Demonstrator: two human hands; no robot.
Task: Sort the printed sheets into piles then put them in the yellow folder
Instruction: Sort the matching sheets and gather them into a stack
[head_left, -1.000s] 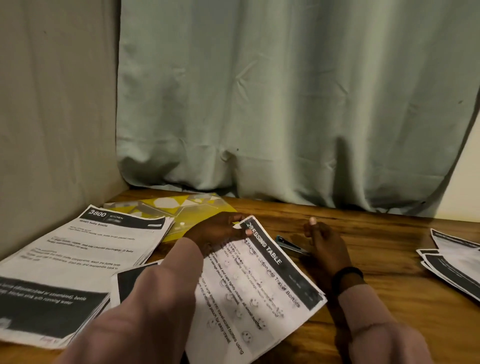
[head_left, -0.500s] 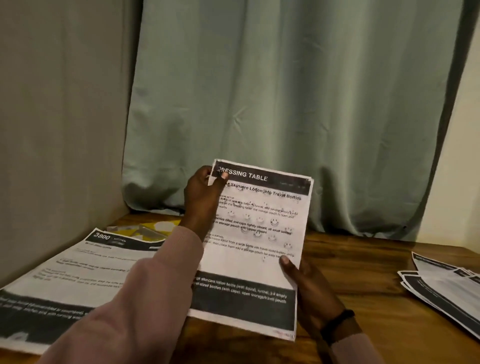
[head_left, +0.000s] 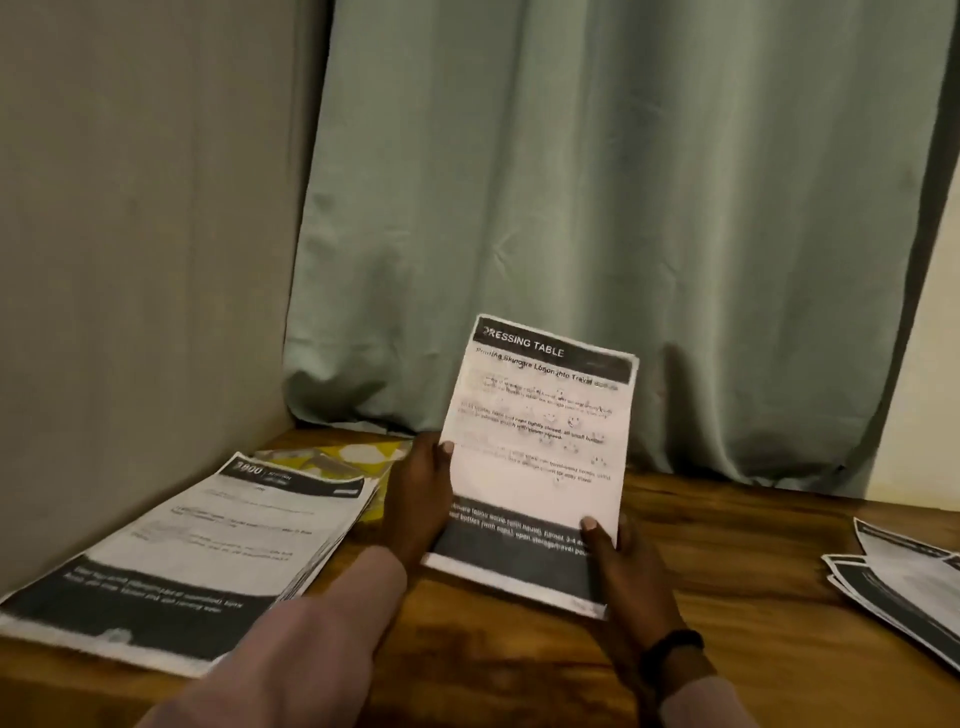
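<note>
The yellow folder (head_left: 340, 457) is mostly covered by the left pile (head_left: 197, 545), so only its far corner shows. The right pile (head_left: 904, 582) is cut by the picture's edge. On the held sheet (head_left: 540, 457) the small print is blurred and unreadable. Its lower right corner hides the right hand (head_left: 631, 577) fingers, except 1 thumb.

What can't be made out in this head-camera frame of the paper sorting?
- Yellow patterned folder: mostly hidden under the left stack of printed sheets; open or closed, unclear.
- Right pile of black-banded sheets: cut off by the right frame edge.
- Held "DRESSING TABLE" sheet: body text blurred; one sheet or several, unclear.
- Left hand and right hand: fingers behind the paper hidden.
- Left stack's heading: too blurred to read fully.
</note>
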